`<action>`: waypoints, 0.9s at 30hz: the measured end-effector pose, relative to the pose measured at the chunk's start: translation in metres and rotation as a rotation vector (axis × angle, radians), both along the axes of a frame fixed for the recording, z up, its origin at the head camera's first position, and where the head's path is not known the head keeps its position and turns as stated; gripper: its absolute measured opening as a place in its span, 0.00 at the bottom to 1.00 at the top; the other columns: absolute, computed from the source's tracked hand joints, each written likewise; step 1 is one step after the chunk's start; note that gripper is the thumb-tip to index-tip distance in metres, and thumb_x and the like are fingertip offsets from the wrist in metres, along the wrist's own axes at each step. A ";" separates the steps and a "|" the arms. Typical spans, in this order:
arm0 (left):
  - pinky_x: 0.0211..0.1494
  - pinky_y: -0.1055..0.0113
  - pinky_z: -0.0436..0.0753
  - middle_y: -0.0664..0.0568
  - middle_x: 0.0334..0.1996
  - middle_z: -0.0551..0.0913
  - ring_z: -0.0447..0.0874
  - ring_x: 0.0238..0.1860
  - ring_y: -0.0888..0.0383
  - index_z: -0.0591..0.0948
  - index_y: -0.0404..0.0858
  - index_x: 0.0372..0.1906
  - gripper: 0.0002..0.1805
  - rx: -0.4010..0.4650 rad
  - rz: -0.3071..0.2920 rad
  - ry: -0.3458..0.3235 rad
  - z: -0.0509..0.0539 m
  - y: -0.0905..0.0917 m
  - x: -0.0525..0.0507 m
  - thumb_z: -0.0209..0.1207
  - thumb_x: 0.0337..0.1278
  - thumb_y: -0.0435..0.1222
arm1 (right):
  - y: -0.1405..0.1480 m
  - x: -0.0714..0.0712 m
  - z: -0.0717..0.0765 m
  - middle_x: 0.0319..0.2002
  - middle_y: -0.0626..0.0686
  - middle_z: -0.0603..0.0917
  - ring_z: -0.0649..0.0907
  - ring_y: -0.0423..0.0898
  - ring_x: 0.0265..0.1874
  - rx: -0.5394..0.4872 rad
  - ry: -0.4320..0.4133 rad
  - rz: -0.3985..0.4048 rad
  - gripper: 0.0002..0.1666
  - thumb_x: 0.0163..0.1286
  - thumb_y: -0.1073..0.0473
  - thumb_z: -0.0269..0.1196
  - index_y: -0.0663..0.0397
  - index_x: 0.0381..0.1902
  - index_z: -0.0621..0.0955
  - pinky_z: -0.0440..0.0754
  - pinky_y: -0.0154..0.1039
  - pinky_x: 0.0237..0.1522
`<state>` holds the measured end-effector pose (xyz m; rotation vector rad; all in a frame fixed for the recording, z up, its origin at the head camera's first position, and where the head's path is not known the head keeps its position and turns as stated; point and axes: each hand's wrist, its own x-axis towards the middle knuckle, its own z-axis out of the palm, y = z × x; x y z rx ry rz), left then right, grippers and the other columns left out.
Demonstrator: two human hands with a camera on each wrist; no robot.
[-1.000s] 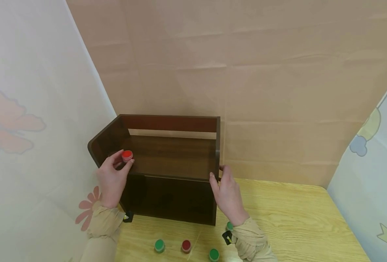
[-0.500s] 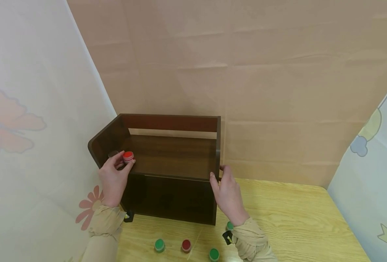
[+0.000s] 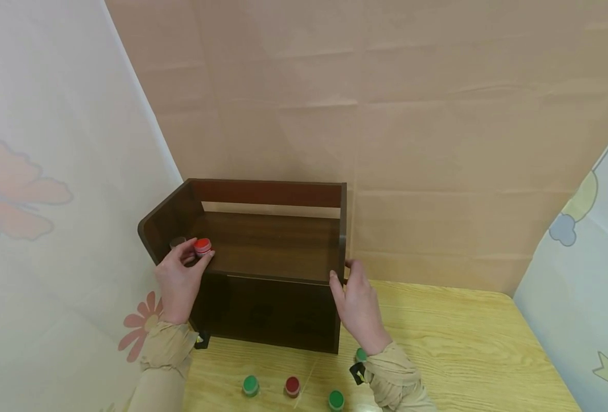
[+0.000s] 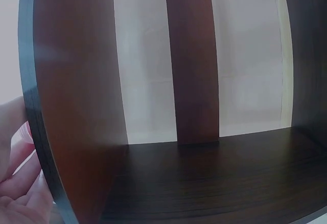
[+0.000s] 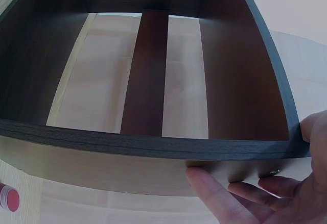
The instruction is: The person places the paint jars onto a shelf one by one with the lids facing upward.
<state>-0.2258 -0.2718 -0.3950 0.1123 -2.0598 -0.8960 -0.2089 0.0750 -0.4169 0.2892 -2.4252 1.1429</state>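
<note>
Between thumb and fingertips, my left hand [image 3: 180, 280] pinches a small round jar with a bright red lid [image 3: 202, 246]. The jar is at the upper board of a dark brown wooden shelf [image 3: 278, 243], near its left end; whether it touches the board I cannot tell. A second jar with a dark lid [image 3: 178, 242] stands just left of it, partly behind my fingers. My right hand [image 3: 357, 306] grips the shelf's right front corner. In the right wrist view its fingers [image 5: 212, 191] press the outer face of the side panel.
On the wooden table [image 3: 453, 343] before the shelf stand a green-lidded jar [image 3: 251, 385], a dark red one [image 3: 292, 386] and another green one [image 3: 336, 400]. A further green lid [image 3: 361, 355] shows by my right sleeve. A printed white sheet [image 3: 77, 274] borders the left.
My left hand has shifted slightly right with the red-lidded jar, and the dark-lidded jar behind it now shows more. My right hand stays in place on the shelf.
</note>
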 end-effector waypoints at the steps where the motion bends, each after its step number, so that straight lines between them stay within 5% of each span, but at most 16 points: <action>1: 0.47 0.52 0.83 0.38 0.42 0.88 0.89 0.39 0.43 0.86 0.30 0.52 0.26 -0.002 -0.003 0.001 0.000 0.000 0.000 0.79 0.45 0.33 | 0.000 0.000 0.000 0.48 0.64 0.81 0.85 0.55 0.30 0.000 0.001 0.000 0.23 0.79 0.52 0.57 0.67 0.58 0.70 0.82 0.45 0.25; 11: 0.49 0.54 0.83 0.38 0.41 0.87 0.88 0.39 0.43 0.81 0.30 0.57 0.32 0.020 -0.026 0.006 0.000 0.002 0.000 0.80 0.46 0.36 | 0.000 0.002 0.001 0.50 0.65 0.80 0.86 0.58 0.34 -0.002 0.001 -0.002 0.24 0.79 0.52 0.57 0.68 0.58 0.70 0.85 0.49 0.29; 18: 0.53 0.76 0.78 0.42 0.45 0.86 0.86 0.45 0.48 0.80 0.32 0.59 0.31 0.079 -0.034 0.027 -0.002 0.000 -0.001 0.75 0.54 0.44 | 0.000 0.002 0.002 0.49 0.66 0.81 0.86 0.57 0.35 -0.008 -0.004 -0.010 0.25 0.79 0.51 0.57 0.68 0.59 0.70 0.85 0.48 0.30; 27: 0.53 0.78 0.75 0.44 0.47 0.86 0.83 0.46 0.48 0.84 0.36 0.55 0.23 0.058 -0.044 0.159 0.004 0.001 0.019 0.75 0.55 0.38 | -0.003 0.003 0.001 0.52 0.66 0.80 0.86 0.58 0.37 -0.014 -0.003 -0.002 0.24 0.79 0.52 0.57 0.68 0.59 0.70 0.85 0.51 0.32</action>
